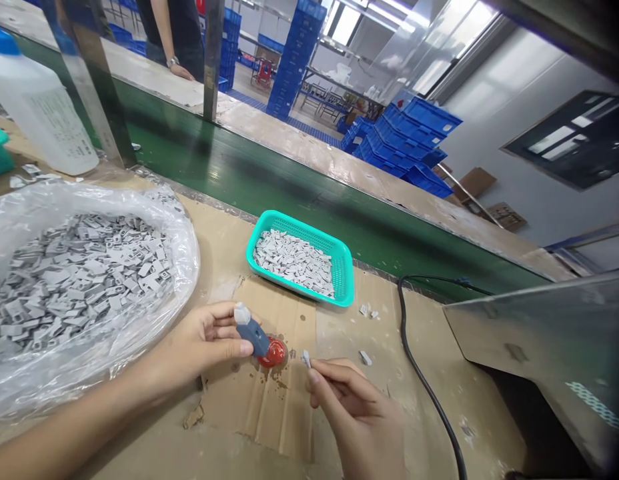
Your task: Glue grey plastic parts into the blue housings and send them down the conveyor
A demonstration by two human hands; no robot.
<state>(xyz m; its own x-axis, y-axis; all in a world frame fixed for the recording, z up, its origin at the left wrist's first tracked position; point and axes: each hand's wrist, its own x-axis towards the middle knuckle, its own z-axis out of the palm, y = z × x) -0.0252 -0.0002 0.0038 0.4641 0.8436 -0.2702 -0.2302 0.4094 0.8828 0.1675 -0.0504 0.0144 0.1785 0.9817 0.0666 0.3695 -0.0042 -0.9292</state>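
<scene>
My left hand (209, 343) is closed around a dark blue-grey block (253, 335) with a pale grey tip, tilted above the cardboard. Just beyond its lower end lies a round red thing (273, 352), wet-looking, with reddish drops around it. Between thumb and forefinger, my right hand (357, 407) pinches a small light grey piece (306, 359), apart from the block. Behind both hands, a turquoise basket (343, 293) holds many small grey pieces (294, 261).
A clear plastic bag (187, 273) full of grey parts fills the left side. Behind it stands a white bottle (49, 113). A black cable (422, 370) curves at right beside a metal box (539, 340). Across the green belt (239, 173), a person's hand (182, 71) rests on a ledge.
</scene>
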